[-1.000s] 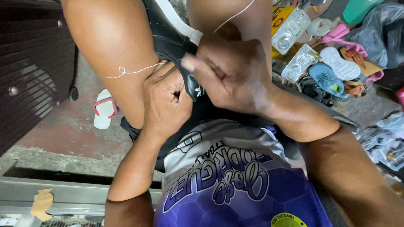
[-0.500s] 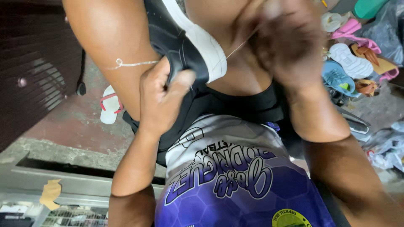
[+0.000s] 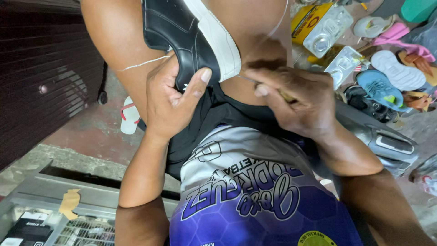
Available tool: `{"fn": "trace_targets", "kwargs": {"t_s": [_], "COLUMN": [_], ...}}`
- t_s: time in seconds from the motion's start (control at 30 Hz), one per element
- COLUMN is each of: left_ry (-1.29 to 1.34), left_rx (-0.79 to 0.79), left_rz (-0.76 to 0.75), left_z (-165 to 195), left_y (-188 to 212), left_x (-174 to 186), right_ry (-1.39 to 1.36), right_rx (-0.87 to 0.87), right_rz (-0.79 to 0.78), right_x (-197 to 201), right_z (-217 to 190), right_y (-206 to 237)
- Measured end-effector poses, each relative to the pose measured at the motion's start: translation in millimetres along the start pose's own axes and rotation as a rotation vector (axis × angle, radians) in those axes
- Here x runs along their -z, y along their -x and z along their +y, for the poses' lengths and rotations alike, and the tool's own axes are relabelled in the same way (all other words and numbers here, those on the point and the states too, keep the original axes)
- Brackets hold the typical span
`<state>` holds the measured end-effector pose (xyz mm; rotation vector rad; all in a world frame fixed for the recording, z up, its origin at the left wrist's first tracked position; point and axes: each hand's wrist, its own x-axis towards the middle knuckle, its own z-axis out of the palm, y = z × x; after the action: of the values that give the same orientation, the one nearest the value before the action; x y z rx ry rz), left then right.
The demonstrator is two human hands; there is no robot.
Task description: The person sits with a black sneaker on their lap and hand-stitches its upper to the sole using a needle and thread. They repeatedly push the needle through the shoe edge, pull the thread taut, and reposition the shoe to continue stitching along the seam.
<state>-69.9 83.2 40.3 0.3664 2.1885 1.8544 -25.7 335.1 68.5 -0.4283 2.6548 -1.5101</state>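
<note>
Your left hand (image 3: 170,102) was closed around the black shoe (image 3: 182,34), thumb on its white sole, between your knees. Your right hand (image 3: 298,102) pinched a thin tool (image 3: 286,94) beside it. Loose soles (image 3: 398,70) lay beyond.

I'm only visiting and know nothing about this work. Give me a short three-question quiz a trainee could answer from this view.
1. True or false: the left hand grips the black shoe.
2. What colour is the shoe's sole? A red, B white, C green.
3. Fill in: a thin white ____ runs from the shoe across the knee.

Key: 1 true; 2 B; 3 thread. The right hand pinches a slim tool, mostly hidden.
</note>
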Motion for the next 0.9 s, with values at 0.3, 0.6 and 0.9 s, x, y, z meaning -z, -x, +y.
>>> {"fn": "trace_targets", "kwargs": {"t_s": [0.3,0.6,0.9], "left_ry": [0.044,0.056,0.039], "left_rx": [0.026,-0.023,0.016], "left_rz": [0.005,0.005,0.015], "left_z": [-6,-8,-8], "left_y": [3,5,5], "left_x": [-2,2,-1], "right_ry": [0.061,0.034,0.153], "right_rx": [-0.041,-0.122,-0.06], "right_rz": [-0.027,-0.042,-0.033], "right_x": [-17,-23,-19], "right_z": [-11,-10,-21], "right_y": [-10,-10,-12]}}
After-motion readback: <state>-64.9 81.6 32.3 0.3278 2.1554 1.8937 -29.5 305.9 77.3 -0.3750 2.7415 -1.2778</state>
